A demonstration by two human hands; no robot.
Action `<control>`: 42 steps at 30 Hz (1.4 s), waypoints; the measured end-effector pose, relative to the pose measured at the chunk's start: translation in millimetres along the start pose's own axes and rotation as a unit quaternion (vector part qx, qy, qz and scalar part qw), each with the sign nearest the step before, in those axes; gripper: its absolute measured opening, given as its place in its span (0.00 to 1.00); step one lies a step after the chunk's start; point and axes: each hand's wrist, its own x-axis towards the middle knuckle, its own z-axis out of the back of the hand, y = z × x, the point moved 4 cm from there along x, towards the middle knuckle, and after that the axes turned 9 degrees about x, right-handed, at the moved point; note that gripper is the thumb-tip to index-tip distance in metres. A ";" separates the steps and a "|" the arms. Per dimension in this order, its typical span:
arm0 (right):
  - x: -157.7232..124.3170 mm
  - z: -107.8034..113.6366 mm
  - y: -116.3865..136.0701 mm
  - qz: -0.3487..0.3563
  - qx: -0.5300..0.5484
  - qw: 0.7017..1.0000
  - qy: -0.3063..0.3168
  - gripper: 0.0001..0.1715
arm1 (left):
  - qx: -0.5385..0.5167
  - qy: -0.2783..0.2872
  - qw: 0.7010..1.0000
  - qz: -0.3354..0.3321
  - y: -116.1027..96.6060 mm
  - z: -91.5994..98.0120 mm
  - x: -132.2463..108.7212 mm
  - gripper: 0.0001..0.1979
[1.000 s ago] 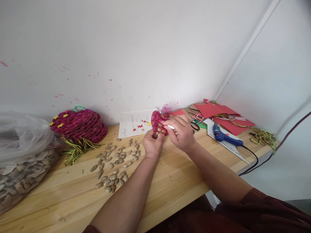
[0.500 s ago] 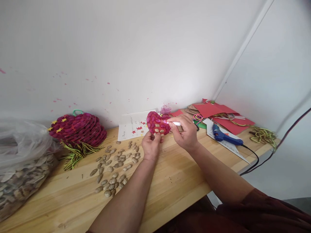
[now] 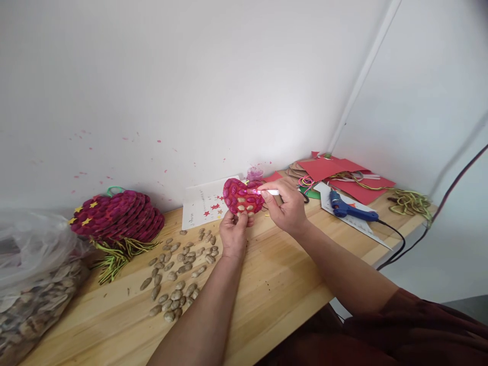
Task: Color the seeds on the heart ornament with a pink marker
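Observation:
My left hand (image 3: pixel 233 233) pinches the lower edge of a rounded craft piece (image 3: pixel 233 194) covered in peanut shells, held up above the table. Most of its shells are bright magenta; a few near the bottom are pale and unpainted. In my right hand (image 3: pixel 286 206) is a white-handled paintbrush (image 3: pixel 271 192), its pink-stained tip touching the shells. Behind the piece stands a small clear cup (image 3: pixel 254 174) with pink stains. Loose peanut shells (image 3: pixel 176 295) lie scattered to the left of my left forearm.
At left, a stack of magenta shell pieces (image 3: pixel 129 216) with yellow stars and green fringe sits beside a plastic bag of shells (image 3: pixel 41 300). White paper with stars (image 3: pixel 196 201) lies behind. Rightward are red sheets (image 3: pixel 328 170), a corded blue glue gun (image 3: pixel 353 209) and tangled yarn (image 3: pixel 409 202).
The view has shifted slightly. Both hands still hold the piece and brush, and the brush tip stays on the shells. Fewer pale shells show near the bottom.

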 end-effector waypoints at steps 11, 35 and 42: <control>-0.7 0.5 -0.4 -0.008 0.000 1.000 -0.009 0.05 | -0.007 -0.003 1.000 -0.001 0.2 0.5 -0.2 0.21; -1.3 2.7 1.2 -0.030 0.013 0.999 -0.020 0.07 | -0.019 0.009 1.000 -0.002 -0.2 -1.1 -0.9 0.23; -0.8 2.4 -0.5 -0.022 -0.002 0.999 -0.024 0.06 | -0.027 0.009 1.000 0.006 -0.4 -1.0 -0.8 0.23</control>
